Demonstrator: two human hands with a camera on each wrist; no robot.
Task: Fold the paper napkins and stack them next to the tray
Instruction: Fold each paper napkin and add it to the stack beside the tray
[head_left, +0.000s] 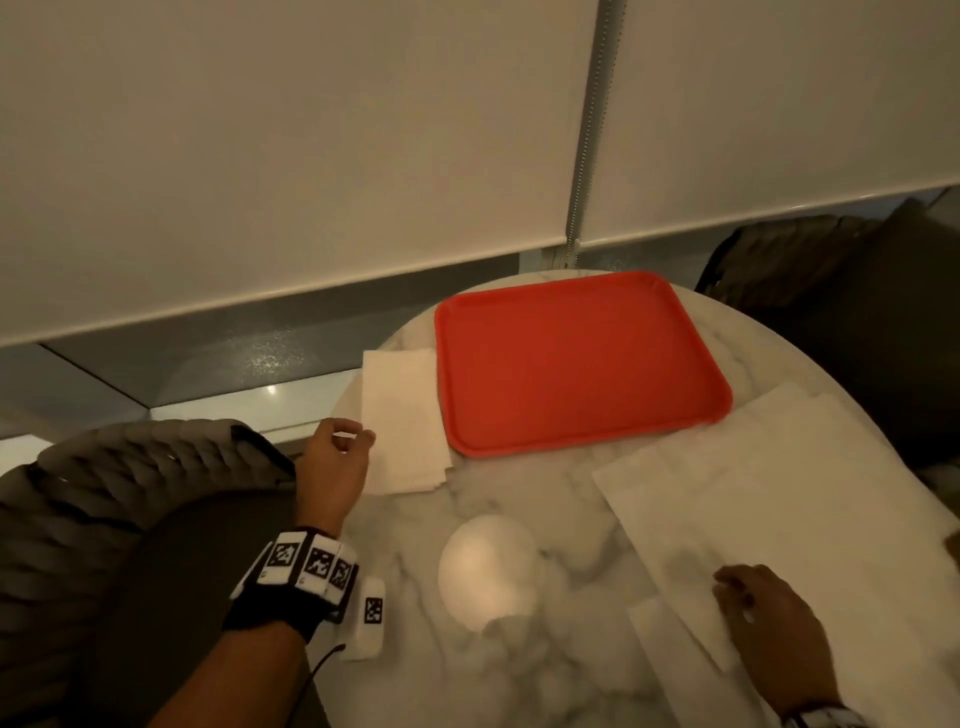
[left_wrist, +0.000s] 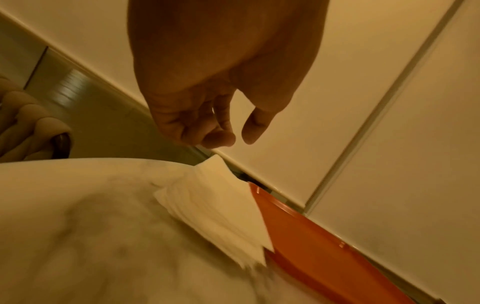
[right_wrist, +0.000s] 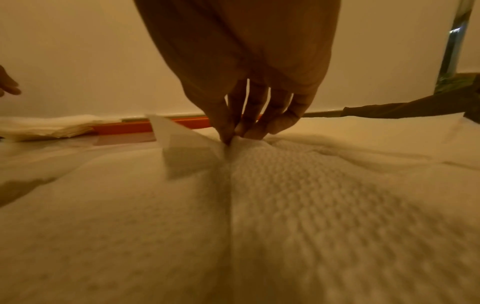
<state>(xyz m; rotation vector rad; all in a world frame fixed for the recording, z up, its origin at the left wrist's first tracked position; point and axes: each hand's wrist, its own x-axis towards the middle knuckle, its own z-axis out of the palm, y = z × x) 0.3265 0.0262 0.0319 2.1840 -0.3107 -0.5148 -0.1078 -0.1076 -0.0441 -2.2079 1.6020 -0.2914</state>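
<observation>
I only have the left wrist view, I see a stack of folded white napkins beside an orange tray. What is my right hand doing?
Observer: The right hand pinches a corner of a large unfolded white paper napkin, lifting it.
Operator: Where does that sheet lie?
Observer: On the round marble table, right of the flat red-orange plastic tray, opposite the folded stack.
Operator: Anything on the tray?
Observer: No, the head view shows it bare.
</observation>
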